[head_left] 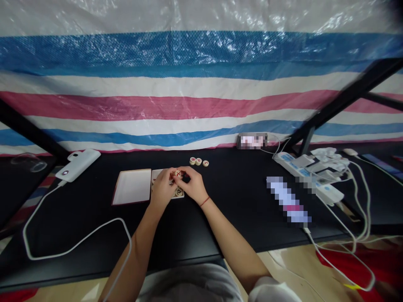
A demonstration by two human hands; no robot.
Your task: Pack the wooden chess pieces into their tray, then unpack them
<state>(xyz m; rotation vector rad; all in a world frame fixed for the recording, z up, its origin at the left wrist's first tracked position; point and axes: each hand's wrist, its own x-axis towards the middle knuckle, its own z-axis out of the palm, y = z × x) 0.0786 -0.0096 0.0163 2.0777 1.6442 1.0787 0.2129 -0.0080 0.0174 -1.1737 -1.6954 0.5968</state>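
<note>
where left hand [162, 187] meets right hand [194, 185], a wooden disc [178, 173] rests.

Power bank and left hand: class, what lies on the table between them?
A flat white tray lies between the power bank and the left hand, on the black table, seen in the head view.

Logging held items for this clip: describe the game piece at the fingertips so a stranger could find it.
On the black table, find the small white tray at its middle, where the left hand and right hand meet. The pale round disc sits raised at their touching fingertips, showing a red mark; the three discs beyond lie loose in a row on the table.
</note>
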